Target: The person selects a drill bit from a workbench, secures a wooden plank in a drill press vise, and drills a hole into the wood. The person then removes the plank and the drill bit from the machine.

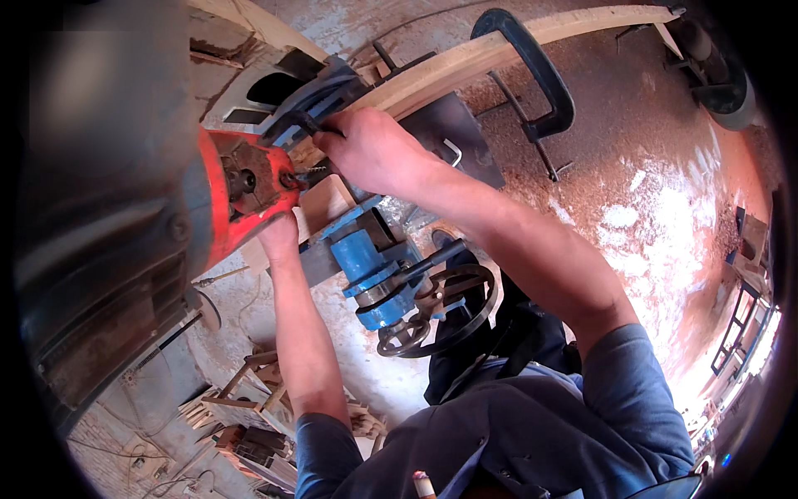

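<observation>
Where the right hand (374, 154) is: upper centre of the frame, back of the hand uppermost, forearm coming in from the lower right.
Right grip: fingers curled closed around the end of a short dark handle (309, 123); the fingertips are partly hidden.
Left hand (281, 234): left of centre, at the underside of the red housing (218, 179); the housing covers its fingers, so how far they are closed, and on what, cannot be told.
Machine (100, 208): large dark grey body filling the left of the frame, with the red housing at its inner end.
Drill bit (314, 175): spiral-fluted, projecting from the housing toward the right hand, just below the fingers.
Wooden beam (440, 75): pale, running from beside the right hand to the upper right of the frame, where it appears curved.
Clamp (544, 79): black, C-shaped, set over the beam at upper centre-right, its screw pointing down the frame.
Hex key (453, 152): whitish, bent, over a dark plate (482, 150), right of the right wrist.
Blue fixture (357, 254): centre of the frame, between the forearms, with a dark handwheel (490, 306) near it.
Floor (615, 179): reddish and dusty at right, glaring white in patches.
</observation>
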Action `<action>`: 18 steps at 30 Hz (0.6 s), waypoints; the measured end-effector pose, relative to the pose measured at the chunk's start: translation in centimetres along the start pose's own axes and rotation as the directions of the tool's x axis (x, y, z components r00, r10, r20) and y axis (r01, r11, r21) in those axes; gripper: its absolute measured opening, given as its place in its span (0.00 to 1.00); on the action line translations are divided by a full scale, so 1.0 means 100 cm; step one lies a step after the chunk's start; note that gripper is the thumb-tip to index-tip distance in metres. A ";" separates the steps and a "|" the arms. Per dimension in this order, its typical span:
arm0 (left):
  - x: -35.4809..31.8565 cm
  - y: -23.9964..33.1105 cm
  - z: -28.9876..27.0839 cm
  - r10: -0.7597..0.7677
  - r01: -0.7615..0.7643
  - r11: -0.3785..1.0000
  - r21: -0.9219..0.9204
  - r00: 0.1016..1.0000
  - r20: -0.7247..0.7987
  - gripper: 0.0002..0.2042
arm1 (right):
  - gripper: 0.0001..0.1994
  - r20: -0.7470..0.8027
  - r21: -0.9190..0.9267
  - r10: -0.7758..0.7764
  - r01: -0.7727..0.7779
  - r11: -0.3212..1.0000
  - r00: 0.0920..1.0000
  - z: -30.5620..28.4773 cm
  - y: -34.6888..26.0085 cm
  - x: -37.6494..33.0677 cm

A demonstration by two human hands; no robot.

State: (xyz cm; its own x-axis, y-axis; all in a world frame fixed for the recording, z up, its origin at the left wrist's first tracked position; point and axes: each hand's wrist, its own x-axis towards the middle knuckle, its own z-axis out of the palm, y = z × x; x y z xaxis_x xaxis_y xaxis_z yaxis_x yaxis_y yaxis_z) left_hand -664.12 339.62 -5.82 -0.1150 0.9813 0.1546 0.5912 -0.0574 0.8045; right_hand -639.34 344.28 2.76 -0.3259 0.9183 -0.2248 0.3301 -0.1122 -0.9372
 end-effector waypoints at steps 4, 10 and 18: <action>-0.004 -0.009 0.001 0.001 0.004 0.993 0.115 0.999 -0.044 0.12 | 0.16 0.050 0.047 0.089 -0.091 0.995 0.995 0.001 -0.003 0.006; -0.006 0.005 0.003 -0.084 0.086 0.994 0.069 0.996 -0.030 0.11 | 0.17 0.203 0.214 0.178 -0.221 0.952 0.963 -0.020 -0.008 0.009; -0.011 0.009 -0.005 0.075 -0.116 0.921 0.371 0.989 0.124 0.15 | 0.13 -0.076 -0.073 0.038 -0.043 0.996 0.996 -0.029 0.098 -0.055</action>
State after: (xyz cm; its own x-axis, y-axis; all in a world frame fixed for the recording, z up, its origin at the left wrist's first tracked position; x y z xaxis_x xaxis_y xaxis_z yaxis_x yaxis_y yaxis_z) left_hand -663.83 338.37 -4.97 0.0293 0.9894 0.1425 0.8540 -0.0988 0.5108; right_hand -631.70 339.26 -4.43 -0.2448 0.9397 -0.2389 0.4076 -0.1238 -0.9047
